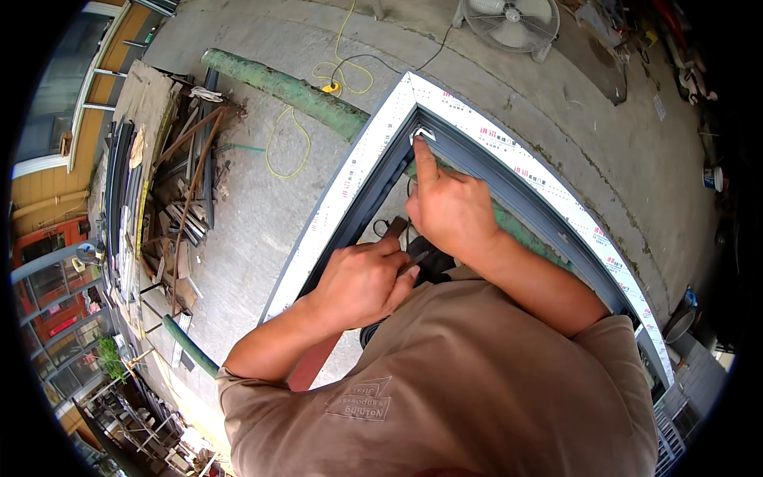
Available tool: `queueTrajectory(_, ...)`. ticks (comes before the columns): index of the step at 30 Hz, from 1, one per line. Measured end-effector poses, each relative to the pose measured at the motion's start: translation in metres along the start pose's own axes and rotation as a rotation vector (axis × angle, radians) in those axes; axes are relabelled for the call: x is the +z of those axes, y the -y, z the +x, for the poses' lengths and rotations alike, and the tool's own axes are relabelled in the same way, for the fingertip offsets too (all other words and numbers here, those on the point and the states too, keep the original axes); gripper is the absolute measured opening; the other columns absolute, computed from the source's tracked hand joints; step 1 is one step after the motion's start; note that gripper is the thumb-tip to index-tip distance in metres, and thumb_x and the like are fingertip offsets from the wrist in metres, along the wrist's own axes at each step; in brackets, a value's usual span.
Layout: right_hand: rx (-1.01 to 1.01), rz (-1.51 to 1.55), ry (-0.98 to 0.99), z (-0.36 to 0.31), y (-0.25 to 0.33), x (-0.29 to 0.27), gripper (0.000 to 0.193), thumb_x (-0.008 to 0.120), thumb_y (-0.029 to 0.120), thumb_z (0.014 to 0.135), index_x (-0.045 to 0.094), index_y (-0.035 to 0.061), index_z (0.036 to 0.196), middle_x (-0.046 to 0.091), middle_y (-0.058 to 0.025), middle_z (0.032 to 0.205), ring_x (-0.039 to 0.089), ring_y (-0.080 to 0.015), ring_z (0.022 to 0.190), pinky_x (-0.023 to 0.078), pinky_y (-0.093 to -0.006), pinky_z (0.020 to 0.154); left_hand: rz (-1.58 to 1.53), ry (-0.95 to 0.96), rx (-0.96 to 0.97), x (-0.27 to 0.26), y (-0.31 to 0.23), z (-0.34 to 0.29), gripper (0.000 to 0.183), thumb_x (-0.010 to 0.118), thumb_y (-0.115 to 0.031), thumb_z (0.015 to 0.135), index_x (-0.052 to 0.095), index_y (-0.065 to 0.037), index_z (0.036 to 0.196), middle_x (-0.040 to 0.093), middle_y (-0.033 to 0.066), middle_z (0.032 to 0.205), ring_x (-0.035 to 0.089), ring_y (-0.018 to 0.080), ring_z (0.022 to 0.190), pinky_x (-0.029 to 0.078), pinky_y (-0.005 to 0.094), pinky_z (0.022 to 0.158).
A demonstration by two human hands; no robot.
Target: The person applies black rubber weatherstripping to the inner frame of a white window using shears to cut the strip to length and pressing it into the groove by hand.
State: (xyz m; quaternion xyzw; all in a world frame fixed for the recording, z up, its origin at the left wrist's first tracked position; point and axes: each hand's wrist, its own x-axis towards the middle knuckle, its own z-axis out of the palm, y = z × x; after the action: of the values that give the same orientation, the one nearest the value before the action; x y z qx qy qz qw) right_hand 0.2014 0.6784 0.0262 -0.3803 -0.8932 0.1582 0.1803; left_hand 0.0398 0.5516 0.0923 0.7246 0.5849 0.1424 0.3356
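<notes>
A large window or door frame [509,141] with dark grey inner channels and printed white protective film lies under my hands, one corner pointing away from me. My right hand [455,205] reaches into that corner. Its index finger is stretched out and touches a small white piece [426,133] in the channel; the other fingers are curled, and their tips are hidden. My left hand [359,280] is closed around a tool with a flat brown end [395,227], inside the frame opening. A thin metallic part shows by the thumb; the tool's exact kind is unclear.
Green padded bars [290,89] run beneath the frame. A yellow cable [291,151] loops over the concrete floor. A fan [511,22] stands at the far right. Scrap profiles and boards [184,171] are piled on a rack at left.
</notes>
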Motion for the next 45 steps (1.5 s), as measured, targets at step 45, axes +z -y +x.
queueTrajectory(45,-0.367,0.048,-0.204,0.005,-0.015,0.012,0.031,0.070,0.017,0.083,0.079,0.0049,0.111,0.078,-0.0079,0.117,0.075,-0.0190,0.078,0.063,-0.0352,0.067,-0.126,-0.105,0.087,0.004,-0.006,0.003,0.028,0.072,-0.012,0.099,0.068,0.002,0.074,0.070,0.0112,0.086,0.068,0.0343,0.062,0.056,0.0435,0.058)
